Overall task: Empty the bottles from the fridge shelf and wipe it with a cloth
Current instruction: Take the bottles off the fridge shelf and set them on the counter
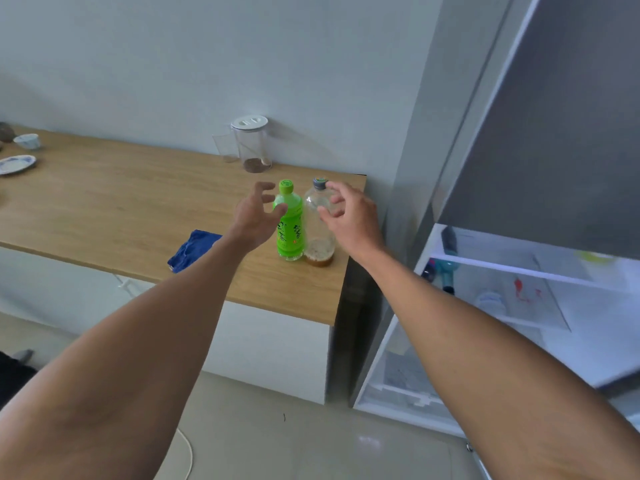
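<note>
At the far left edge of the frame a small cup (27,141) and a patterned plate (15,164) sit on the wooden tabletop (104,209). Moving right, a blue cloth (190,250) lies crumpled near the tabletop's front edge, just left of the left forearm. Behind, against the wall, stands a clear lidded jar (252,145) with a little dark residue at its bottom.

At centre, the left hand (254,216) is spread, its fingers loosely curved beside the green bottle (289,223) and holding nothing; whether a fingertip brushes the bottle I cannot tell. The green bottle stands upright with a green cap and printed label, touching or nearly touching the clear bottle (318,225), which is grey-capped and mostly empty, with a brownish layer at the base. The right hand (353,216) hovers at the clear bottle's shoulder, fingers relaxed and parted, gripping nothing.

At the right of the frame the fridge (536,168) stands open, its glass shelf (519,268) showing a red smear, with some blurred items at the shelf's left end.

Judging by this, the emptying step is at or near its end for these two bottles, both set down near the tabletop's right corner. The next move likely calls for clearing whatever remains on the shelf, then picking up the cloth and wiping the stain.
</note>
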Available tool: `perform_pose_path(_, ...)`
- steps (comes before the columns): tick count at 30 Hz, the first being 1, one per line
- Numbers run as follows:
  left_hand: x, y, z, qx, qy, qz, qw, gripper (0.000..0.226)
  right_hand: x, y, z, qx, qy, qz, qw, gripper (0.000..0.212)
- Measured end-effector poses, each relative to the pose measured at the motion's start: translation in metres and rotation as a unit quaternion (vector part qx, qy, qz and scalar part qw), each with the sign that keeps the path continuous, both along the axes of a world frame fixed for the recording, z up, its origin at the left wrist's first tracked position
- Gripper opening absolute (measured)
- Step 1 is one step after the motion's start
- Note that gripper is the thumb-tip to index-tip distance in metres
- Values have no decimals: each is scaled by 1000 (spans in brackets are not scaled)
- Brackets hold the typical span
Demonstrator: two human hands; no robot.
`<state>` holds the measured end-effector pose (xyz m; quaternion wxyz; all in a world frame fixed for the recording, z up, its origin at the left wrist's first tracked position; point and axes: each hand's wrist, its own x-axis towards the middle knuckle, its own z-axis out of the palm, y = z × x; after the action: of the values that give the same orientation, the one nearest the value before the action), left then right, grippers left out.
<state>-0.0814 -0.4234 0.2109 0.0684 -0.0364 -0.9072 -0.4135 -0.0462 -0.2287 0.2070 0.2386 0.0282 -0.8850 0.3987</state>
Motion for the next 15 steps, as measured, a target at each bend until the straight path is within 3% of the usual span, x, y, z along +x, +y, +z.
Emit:
perform_pose_path(5,81,22,0,30,-17,-60,998,44,84,17,-11,37,-1,17,999,23)
perform_pose_path(15,219,110,-3,73,-34,-165,983,46,243,99,-18,53,-16,-54,997,30)
